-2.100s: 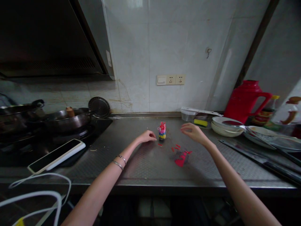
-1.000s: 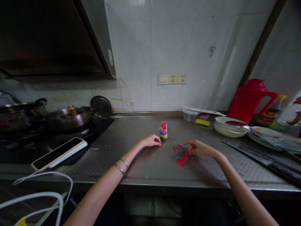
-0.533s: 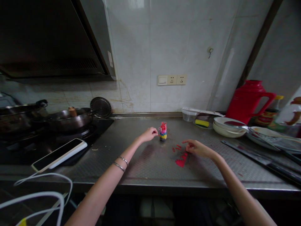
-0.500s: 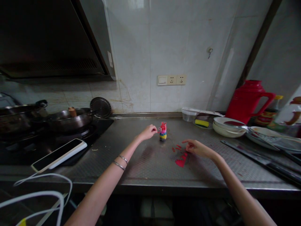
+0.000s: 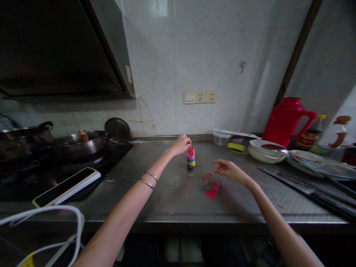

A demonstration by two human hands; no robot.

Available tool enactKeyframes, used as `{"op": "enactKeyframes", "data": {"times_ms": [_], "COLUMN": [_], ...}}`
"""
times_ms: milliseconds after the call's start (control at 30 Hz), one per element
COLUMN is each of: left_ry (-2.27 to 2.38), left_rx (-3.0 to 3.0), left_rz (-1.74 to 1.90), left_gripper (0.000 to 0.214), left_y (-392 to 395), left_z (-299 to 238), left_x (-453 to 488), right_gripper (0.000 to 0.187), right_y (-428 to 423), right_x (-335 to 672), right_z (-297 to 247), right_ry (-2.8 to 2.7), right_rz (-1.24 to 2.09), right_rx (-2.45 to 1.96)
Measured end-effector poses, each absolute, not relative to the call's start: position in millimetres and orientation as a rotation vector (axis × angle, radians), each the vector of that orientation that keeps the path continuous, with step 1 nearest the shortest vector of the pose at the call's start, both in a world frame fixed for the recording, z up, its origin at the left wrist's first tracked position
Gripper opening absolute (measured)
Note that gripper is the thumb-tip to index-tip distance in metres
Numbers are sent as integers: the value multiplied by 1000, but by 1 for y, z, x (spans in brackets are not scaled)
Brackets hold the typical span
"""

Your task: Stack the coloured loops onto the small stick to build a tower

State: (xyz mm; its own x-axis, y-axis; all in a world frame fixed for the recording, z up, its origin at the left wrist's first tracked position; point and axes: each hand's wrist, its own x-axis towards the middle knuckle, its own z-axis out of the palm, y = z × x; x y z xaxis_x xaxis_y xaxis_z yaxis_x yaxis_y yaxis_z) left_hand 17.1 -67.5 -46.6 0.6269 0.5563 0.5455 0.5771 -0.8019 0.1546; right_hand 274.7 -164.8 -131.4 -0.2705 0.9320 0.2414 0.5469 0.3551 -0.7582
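A small clear jar of coloured hair bands (image 5: 190,158), with red and pink on top and blue and yellow below, stands upright on the steel counter (image 5: 172,196). My left hand (image 5: 180,145) is raised at the jar's top, its fingertips gathered against or just above the red bands. I cannot tell whether they pinch one. My right hand (image 5: 229,170) hovers to the right with the index finger pointing left, holding nothing. Below its fingertips lie several small red bits (image 5: 207,176) and a flat red scrap (image 5: 211,193).
A black hob with a pan (image 5: 79,146) lies left, with a white-edged phone (image 5: 66,187) in front. Right stand a stack of bowls (image 5: 265,152), a red jug (image 5: 286,122), a yellow sponge (image 5: 236,147) and long dark knives (image 5: 306,189). White cable (image 5: 41,218) hangs at the front.
My left hand has moved from beside the jar up and right to its top. My right hand has shifted little. The view has tilted slightly.
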Motion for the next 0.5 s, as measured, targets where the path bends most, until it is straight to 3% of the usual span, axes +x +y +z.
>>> {"op": "enactKeyframes", "data": {"times_ms": [133,267,500], "left_ry": [-998,-1101,-1733], "left_rx": [-2820,-2790,-2615], "left_rz": [-993,-1297,-1807], "left_gripper": [14,18,18], "left_y": [-66,-58,-40], "left_z": [-52,-61,-121], "left_x": [17,12,-10], "right_gripper": [43,39,33], "right_y": [-159,-153,-136], "right_x": [270,261,231], "right_z": [-124,-114,-82], "right_ry": [-1942,-1934,-1880], "right_rz": [645,609,542], "right_rx": [-1260,-1186,-1067]}}
